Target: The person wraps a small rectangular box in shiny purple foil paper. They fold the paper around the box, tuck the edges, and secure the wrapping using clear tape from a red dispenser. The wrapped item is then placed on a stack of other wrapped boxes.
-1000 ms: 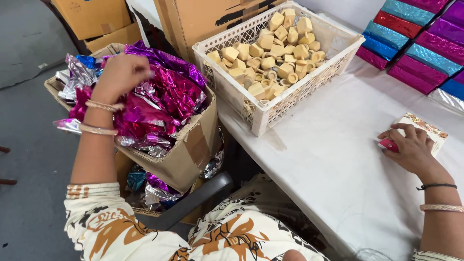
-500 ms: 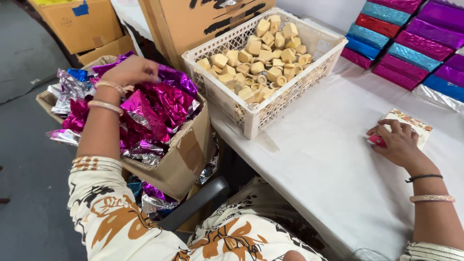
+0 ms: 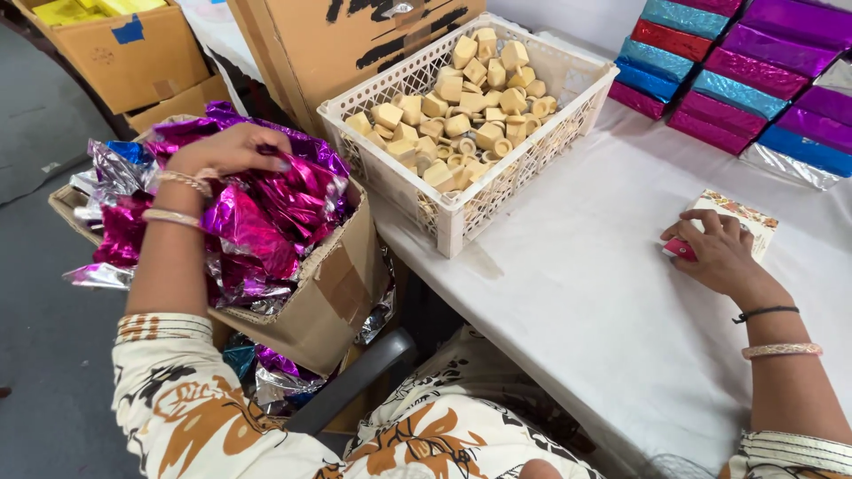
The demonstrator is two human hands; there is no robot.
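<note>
My left hand (image 3: 232, 149) reaches into an open cardboard box (image 3: 337, 284) heaped with shiny magenta, purple and silver foil sheets (image 3: 257, 222); its fingers pinch the top of a magenta sheet. My right hand (image 3: 717, 251) rests on the white table (image 3: 577, 302), pressing down on a small patterned flat box (image 3: 741, 222) with a pink edge under the fingers. A white plastic lattice crate (image 3: 461, 213) full of small cream-coloured blocks (image 3: 461, 106) stands between the two hands.
Stacked foil-wrapped boxes (image 3: 754, 80) in purple, blue and red line the table's far right. Large cardboard cartons (image 3: 355, 35) stand behind the crate, and another (image 3: 133, 62) on the floor at far left. More foil (image 3: 266, 372) lies under the box.
My left hand has shifted slightly right and closed its fingers on a magenta foil sheet. My right hand stays on the small patterned box.
</note>
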